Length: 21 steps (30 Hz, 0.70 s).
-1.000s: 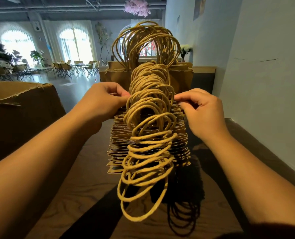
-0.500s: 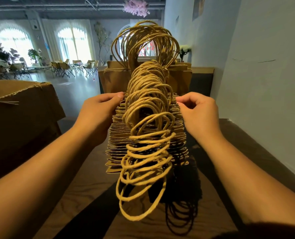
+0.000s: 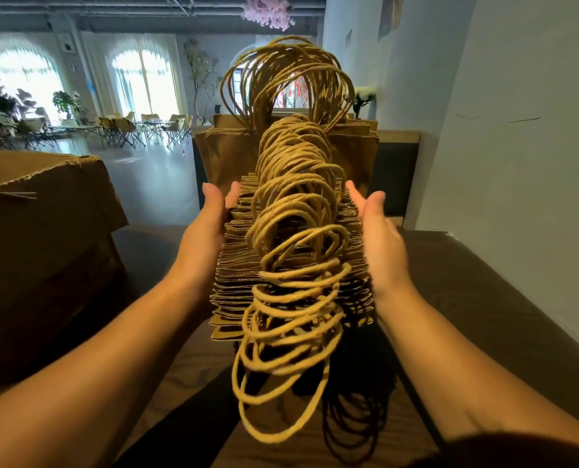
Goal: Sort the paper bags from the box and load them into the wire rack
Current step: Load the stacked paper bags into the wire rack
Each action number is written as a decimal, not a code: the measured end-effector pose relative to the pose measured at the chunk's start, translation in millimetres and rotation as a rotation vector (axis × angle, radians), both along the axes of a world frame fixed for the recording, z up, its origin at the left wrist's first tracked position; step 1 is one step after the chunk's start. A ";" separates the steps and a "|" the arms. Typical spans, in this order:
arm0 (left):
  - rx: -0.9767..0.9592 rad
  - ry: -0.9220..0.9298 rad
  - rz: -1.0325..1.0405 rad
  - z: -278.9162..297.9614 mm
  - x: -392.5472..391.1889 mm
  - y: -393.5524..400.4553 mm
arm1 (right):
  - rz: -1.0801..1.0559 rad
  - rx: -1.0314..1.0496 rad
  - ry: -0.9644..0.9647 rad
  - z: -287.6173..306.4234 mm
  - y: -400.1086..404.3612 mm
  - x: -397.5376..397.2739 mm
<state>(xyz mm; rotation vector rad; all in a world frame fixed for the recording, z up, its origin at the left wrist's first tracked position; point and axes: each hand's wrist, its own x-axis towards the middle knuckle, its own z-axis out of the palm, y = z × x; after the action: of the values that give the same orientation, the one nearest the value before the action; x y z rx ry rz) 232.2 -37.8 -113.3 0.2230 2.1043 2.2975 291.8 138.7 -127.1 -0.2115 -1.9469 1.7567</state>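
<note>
A long row of folded brown paper bags (image 3: 237, 278) stands on edge down the middle of the dark table (image 3: 484, 298), their twisted rope handles (image 3: 295, 265) arching toward me. Larger brown bags (image 3: 227, 153) with tall handles stand at the row's far end. My left hand (image 3: 207, 231) presses flat against the row's left side, fingers straight. My right hand (image 3: 376, 238) lies with straight fingers along the row's right side. The wire rack is hidden under the bags. An open cardboard box (image 3: 44, 231) stands at the left.
A pale wall (image 3: 518, 130) runs close along the table's right edge. Beyond the table lie an open floor, folding chairs (image 3: 146, 130) and arched windows.
Both hands have uncurled from the bag tops and slid to the row's sides, now flat with fingers pointing forward. The bags stay in place.
</note>
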 end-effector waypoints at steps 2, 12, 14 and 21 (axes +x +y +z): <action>0.030 0.030 -0.076 -3.1 1.6 -4.0 | 0.002 -0.010 -0.023 -0.7 1.2 0.5; 0.035 0.041 -0.087 3.9 17.9 0.8 | 0.247 -0.184 0.064 1.2 -1.6 3.5; 0.050 0.025 -0.099 3.8 14.7 0.2 | 0.299 -0.207 0.070 -1.0 -1.7 3.3; 0.131 0.056 -0.089 0.9 11.5 -4.6 | 0.296 -0.209 0.077 -1.0 0.8 6.3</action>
<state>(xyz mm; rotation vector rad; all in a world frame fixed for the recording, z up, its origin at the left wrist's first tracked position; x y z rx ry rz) 243.7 -42.4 -112.4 0.3797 1.9263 2.4054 298.2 139.5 -128.1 0.0779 -1.8115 2.1273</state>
